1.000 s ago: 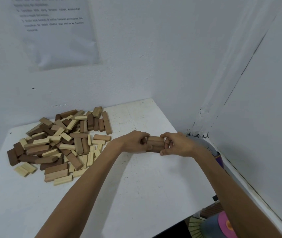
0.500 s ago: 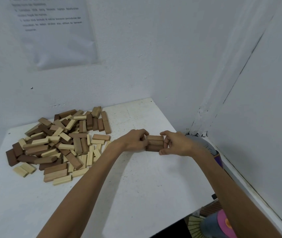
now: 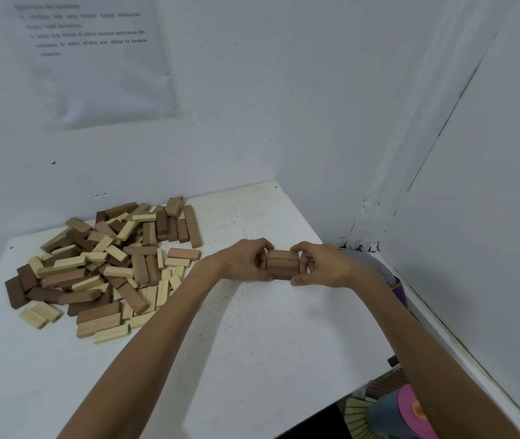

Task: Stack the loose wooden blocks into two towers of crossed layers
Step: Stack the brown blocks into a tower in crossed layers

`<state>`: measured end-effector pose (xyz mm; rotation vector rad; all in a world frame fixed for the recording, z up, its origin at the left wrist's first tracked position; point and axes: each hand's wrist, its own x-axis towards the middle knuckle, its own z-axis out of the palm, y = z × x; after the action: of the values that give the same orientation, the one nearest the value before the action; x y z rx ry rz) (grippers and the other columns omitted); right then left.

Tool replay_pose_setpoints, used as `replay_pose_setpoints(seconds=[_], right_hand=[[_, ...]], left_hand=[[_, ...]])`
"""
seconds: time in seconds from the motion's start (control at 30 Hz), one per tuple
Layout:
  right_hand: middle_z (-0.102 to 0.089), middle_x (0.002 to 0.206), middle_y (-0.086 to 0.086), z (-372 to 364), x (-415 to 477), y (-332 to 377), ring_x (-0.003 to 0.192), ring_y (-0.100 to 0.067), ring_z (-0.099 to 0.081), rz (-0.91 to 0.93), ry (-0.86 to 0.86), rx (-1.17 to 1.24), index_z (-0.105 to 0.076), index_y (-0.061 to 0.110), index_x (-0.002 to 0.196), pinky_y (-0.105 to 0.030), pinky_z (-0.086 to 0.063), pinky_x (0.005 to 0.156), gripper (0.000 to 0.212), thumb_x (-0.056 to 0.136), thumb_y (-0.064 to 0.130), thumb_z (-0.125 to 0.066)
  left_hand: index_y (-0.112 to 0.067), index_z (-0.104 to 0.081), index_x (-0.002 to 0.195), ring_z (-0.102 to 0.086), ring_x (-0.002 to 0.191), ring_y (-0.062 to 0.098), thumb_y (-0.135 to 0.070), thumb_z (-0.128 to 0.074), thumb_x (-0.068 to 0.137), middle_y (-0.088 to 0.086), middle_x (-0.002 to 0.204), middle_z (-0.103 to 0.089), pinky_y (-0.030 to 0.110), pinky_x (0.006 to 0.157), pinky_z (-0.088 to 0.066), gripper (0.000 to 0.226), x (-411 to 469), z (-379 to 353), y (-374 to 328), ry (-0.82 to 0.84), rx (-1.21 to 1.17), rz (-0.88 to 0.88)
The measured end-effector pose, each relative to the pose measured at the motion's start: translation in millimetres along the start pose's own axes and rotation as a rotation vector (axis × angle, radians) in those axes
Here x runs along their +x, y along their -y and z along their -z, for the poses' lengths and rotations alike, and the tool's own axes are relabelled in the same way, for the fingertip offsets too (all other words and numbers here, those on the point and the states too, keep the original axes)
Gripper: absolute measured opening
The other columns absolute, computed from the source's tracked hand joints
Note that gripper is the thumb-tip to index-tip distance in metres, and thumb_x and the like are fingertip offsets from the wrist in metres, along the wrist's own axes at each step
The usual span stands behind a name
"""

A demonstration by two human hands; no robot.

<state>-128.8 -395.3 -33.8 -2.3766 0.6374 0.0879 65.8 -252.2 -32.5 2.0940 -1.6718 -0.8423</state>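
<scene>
Left hand [image 3: 246, 261] and right hand [image 3: 322, 264] pinch block row [image 3: 282, 264] endwise on surface [image 3: 252, 343]. Recommend squaring ends flush, sides touching, before release.

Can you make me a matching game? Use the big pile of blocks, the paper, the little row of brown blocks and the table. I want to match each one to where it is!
Things:
1. pile of blocks
2. paper
3. row of brown blocks
4. table

Places:
A. pinched between the left hand and the right hand
B. stuck on the wall
C. on the left part of the table
D. in the corner of the room

Pairs: 1-C, 2-B, 3-A, 4-D
</scene>
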Motion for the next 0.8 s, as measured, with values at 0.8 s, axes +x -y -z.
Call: replay_pose_setpoints(seconds=[0.8], right_hand=[[-0.063, 0.097, 0.005, 5.5, -18.6, 17.5, 0.091, -0.007, -0.056, -0.029, -0.024, -0.1, -0.032, 0.026, 0.154, -0.028, -0.05, 0.079, 0.09, 0.081, 0.047, -0.081]], left_hand=[[-0.02, -0.028, 0.156, -0.061, 0.09, 0.01, -0.042, -0.072, 0.088, -0.011, 0.096, -0.064, 0.031, 0.084, -0.051, 0.083, -25.7, 5.6, 2.7, -0.025, 0.0, 0.031]])
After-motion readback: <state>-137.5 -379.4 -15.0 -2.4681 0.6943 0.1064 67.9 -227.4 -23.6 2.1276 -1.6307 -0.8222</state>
